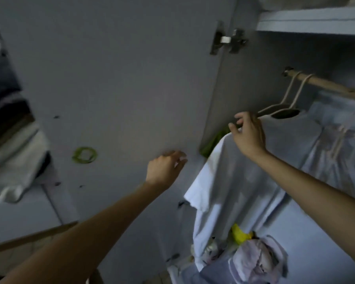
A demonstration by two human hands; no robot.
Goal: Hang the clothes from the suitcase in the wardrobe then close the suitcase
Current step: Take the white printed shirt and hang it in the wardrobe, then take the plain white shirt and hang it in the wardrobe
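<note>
White T-shirt [244, 171] hung on a pale hanger [275, 108], hooked over the wooden rail [324, 83] inside the wardrobe; placed at the rail's left end, next the side panel, presumably to leave room for further garments. Right hand [249, 134] at the shirt's left shoulder, fingers [234, 128] loosely spread over the seam, gripping nothing firmly: judged a settling touch to square the cloth on the hanger. Left hand [165, 171] against the open wardrobe door [111, 78], fingers relaxed and holding nothing (likely keeping the door back). Second hanger and pale garments [336, 140] alongside. Loose clothing [256, 261] heaped on the wardrobe floor. Suitcase not in view; closing not yet verifiable.
</note>
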